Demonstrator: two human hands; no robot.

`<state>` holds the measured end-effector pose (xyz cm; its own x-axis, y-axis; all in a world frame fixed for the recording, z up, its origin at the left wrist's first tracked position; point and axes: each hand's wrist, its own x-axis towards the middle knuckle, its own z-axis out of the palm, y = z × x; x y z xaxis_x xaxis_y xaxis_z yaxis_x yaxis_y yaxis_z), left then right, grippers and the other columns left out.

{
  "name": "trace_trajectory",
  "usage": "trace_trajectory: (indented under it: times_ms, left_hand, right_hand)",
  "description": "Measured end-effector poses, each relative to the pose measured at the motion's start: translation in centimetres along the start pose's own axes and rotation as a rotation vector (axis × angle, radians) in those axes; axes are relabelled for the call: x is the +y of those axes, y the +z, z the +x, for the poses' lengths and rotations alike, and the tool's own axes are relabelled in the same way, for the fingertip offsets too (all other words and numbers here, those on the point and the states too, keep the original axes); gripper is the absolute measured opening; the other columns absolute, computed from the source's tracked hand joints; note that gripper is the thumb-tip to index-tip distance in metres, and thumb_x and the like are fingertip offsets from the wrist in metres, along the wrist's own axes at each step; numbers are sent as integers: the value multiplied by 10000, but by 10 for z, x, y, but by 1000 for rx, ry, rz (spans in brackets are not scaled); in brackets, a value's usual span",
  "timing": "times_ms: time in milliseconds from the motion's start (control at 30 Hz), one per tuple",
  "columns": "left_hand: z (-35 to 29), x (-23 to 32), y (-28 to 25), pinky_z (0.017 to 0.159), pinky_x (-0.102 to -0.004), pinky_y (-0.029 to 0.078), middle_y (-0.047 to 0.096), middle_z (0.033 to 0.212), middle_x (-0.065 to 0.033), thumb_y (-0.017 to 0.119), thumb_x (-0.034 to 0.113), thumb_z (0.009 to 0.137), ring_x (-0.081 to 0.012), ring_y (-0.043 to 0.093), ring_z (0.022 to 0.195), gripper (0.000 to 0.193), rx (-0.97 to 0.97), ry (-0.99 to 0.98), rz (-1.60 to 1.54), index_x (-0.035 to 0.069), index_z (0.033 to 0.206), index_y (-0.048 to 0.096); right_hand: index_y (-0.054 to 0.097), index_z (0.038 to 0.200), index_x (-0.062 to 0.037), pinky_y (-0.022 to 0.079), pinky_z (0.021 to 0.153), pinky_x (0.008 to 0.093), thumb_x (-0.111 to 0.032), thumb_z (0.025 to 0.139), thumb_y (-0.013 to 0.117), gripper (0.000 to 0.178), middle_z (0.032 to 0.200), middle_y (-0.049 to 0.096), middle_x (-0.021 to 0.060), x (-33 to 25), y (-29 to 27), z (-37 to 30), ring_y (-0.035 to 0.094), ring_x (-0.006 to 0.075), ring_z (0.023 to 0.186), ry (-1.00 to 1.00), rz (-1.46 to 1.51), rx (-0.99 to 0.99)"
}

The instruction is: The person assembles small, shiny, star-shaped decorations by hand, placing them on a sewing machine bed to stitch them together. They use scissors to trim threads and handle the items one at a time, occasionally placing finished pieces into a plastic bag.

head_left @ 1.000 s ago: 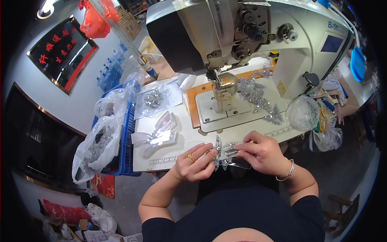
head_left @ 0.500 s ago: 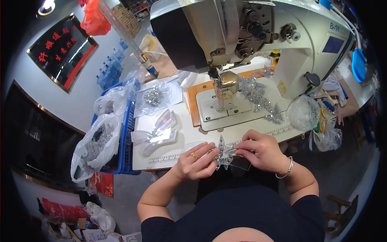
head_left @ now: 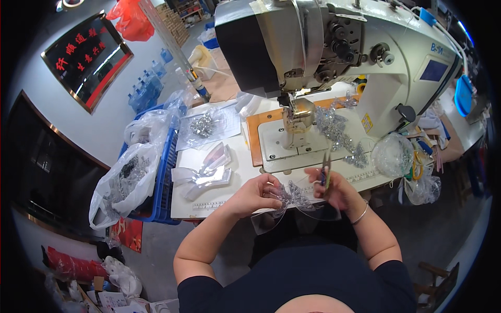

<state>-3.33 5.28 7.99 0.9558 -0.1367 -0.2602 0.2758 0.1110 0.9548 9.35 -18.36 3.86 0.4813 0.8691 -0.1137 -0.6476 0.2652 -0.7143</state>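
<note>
Trim [head_left: 298,196] is pinched by the left grip [head_left: 259,195]; snips [head_left: 326,168] are held by the right grip [head_left: 336,190], long axis forward beyond it.

Sewing workshop, industrial sewing machine [head_left: 360,57], blue crate [head_left: 166,177]

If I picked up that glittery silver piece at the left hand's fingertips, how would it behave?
The silver piece looks thin, so it's probably light. The clear film by it curves past the edge of the table, hinting at something that flexes. The piece's speckled surface may feel bumpy, though its detail is too small to be sure.
</note>
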Motion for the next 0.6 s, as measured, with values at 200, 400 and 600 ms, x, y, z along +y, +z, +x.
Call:
trace_trajectory:
  times_ms: [200,400,600]
  left_hand:
    - [3,-5,-1,750,-239,504,586,964,-84,725,-26,710,-132,614,844,414,-59,-103,34,18,1055,499]
    - [4,1,4,727,-243,512,597,989,-117,731,-22,708,-150,636,841,445,30,-148,315,2,1081,489]
    - [4,0,-2,778,-273,507,575,1059,-109,718,-8,726,-163,618,911,447,71,-64,263,-5,1109,489]
  right_hand:
    - [489,1268,12,453,779,244,-127,787,702,544,1056,562,27,13,-9,3,527,67,831,364,-242,-141]
    - [564,1130,4,442,780,202,-95,788,715,387,969,591,-6,18,-7,7,539,57,891,290,-281,-228]
    - [594,1065,-1,471,674,206,-98,762,759,359,877,613,-1,31,-7,9,568,63,758,221,-398,-64]
